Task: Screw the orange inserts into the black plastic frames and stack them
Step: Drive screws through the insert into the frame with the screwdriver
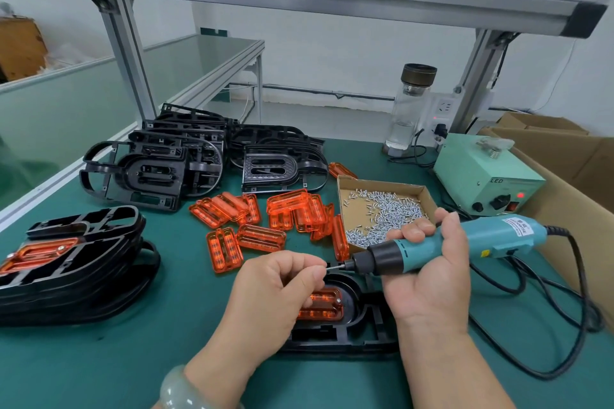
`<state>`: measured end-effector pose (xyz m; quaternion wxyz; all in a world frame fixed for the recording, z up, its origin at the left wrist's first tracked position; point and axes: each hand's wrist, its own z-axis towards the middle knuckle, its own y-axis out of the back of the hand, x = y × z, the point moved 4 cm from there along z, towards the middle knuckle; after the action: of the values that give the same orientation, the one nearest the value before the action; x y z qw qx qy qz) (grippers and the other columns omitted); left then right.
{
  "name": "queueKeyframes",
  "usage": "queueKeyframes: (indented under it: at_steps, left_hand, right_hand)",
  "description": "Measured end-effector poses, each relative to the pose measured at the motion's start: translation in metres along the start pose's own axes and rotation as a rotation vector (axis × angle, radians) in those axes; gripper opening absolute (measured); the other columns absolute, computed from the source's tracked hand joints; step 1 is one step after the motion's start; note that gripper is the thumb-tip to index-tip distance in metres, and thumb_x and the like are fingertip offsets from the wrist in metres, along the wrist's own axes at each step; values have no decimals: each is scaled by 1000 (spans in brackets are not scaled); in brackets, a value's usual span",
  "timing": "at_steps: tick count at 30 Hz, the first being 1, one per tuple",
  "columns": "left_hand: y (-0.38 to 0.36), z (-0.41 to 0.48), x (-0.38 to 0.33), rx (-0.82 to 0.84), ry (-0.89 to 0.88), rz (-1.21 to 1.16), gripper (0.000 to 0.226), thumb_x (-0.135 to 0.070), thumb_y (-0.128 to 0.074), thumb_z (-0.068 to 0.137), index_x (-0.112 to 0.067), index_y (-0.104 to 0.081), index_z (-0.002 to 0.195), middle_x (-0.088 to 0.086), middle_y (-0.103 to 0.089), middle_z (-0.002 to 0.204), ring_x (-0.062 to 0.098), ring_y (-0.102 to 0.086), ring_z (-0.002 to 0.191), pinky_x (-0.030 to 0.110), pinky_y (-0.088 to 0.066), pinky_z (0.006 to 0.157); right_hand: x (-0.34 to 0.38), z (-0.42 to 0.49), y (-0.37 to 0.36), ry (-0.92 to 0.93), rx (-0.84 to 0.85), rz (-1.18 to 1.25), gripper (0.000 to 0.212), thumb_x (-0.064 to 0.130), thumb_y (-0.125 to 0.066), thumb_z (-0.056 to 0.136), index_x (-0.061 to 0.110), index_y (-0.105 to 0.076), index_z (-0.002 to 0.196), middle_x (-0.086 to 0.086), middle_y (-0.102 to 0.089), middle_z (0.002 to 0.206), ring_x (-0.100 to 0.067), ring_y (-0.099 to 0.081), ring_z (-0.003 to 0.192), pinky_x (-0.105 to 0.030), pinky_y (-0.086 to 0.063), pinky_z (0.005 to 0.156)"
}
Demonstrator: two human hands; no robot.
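While small screw is pinched by left hand [279,289] against bit of electric screwdriver [432,251], tool is gripped by right hand [428,276]. Orange insert [324,305] is seated in black frame [365,325], under hands. Step judged: screw loading. Next: bit to be stood upright over unfastened corner hole.

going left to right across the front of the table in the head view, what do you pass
stack of finished frames → left hand → right hand → cardboard box. Left out because they overlap the hands: the frame being worked on and the screwdriver.
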<state>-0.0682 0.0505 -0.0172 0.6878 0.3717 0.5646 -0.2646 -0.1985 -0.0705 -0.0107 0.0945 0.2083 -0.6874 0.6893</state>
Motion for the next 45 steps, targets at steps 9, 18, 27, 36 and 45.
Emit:
queueKeyframes:
  at_steps: [9, 18, 27, 36, 45]
  left_hand:
    - [-2, -2, -1, 29, -19, 4, 13, -14, -68, 83, -24, -71, 74, -10, -69, 62, -2, -57, 51, 9, -47, 55]
    - [0, -2, -5, 6, -96, 65, 20, -23, -64, 84, -25, -68, 64, -11, -65, 57, -1, -56, 51, 9, -45, 54]
    - [0, -3, -4, 17, -127, 38, 17, -21, -69, 80, -31, -71, 67, -8, -70, 67, 3, -59, 55, 11, -48, 56]
    - [3, -2, -5, 34, -156, 66, 15, -17, -73, 78, -30, -72, 71, -11, -70, 69, 0, -59, 58, 10, -46, 57]
    - [29, 12, 9, 2, -150, 327, 23, -19, -74, 78, -39, -65, 83, -13, -67, 77, -7, -58, 74, 1, -39, 66]
  right_hand:
    - [-1, 0, -1, 0, 17, -4, 9, 30, -58, 89, 25, -51, 88, 12, -47, 64, -3, -46, 50, -20, -48, 59]
    - [-3, -3, -6, -16, 70, 20, 13, 29, -61, 82, 24, -52, 89, 11, -47, 64, -3, -46, 49, -20, -49, 58]
    - [-1, -5, -6, -1, 93, 4, 10, 30, -59, 82, 24, -53, 88, 11, -46, 64, -3, -45, 49, -20, -49, 58]
    - [3, -2, -4, 18, 76, -8, 16, 32, -61, 81, 25, -53, 92, 12, -47, 64, -3, -46, 50, -20, -49, 60]
    - [6, 0, -4, 31, 70, -46, 13, 31, -60, 84, 24, -51, 91, 11, -47, 62, -4, -45, 49, -21, -47, 60]
